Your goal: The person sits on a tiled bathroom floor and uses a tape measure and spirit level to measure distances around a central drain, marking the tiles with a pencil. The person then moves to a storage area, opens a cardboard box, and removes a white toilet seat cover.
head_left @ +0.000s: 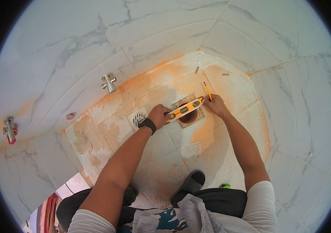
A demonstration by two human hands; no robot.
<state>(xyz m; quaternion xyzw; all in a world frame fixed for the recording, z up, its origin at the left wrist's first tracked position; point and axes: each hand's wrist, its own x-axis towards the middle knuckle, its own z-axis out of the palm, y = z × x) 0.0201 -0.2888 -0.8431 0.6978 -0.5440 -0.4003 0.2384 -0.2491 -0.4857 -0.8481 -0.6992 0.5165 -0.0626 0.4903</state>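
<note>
A short orange spirit level (190, 107) with green vials lies slanted across a round floor hole (189, 118) framed by a rough square cut in the tiles. My left hand (159, 116), wearing a black watch, is closed on the level's left end. At the other end is my right hand (216, 106), fingers closed, with a yellow pencil (207, 90) sticking up from them. Its fingertips meet the level's right end; how firmly they grip it cannot be made out.
Left of the hole sits a slotted floor drain (138, 119). Metal valves (109, 83) project from the marbled wall, another valve (9, 130) farther left. Small grey pieces (197, 70) lie on the stained floor. My dark sandal (188, 186) and a green object (225, 186) are near me.
</note>
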